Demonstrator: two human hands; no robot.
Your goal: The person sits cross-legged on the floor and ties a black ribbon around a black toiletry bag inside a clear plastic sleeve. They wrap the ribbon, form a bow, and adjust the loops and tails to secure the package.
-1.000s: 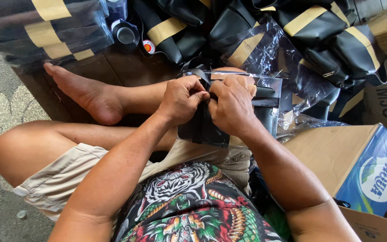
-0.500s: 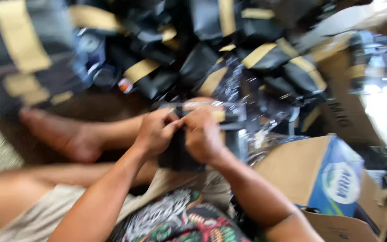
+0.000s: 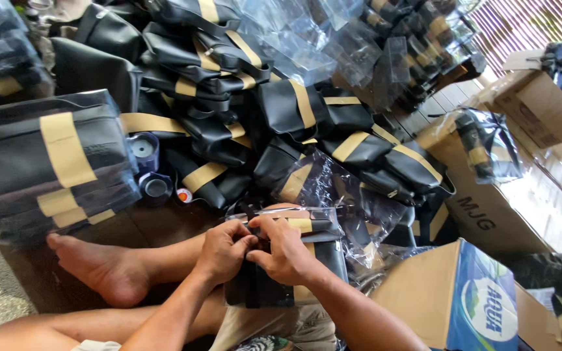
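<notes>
My left hand [image 3: 226,250] and my right hand [image 3: 282,250] meet over a black pouch with a tan stripe [image 3: 274,289], which rests on my lap inside a clear plastic bag [image 3: 294,218]. Both hands pinch the bag's upper edge, fingers closed on it. The pouch's lower part shows below my hands. A big heap of the same black pouches with tan bands [image 3: 281,110] lies just beyond, some wrapped in clear plastic.
My bare foot [image 3: 99,270] lies on the dark floor at left. A stack of bagged pouches [image 3: 53,169] sits at far left, with tape rolls [image 3: 144,153] beside it. Cardboard boxes [image 3: 450,299] stand at right, another box [image 3: 502,208] behind them.
The view has tilted up, showing more of the pouch heap and the boxes. My hands stay together on the bagged pouch in my lap.
</notes>
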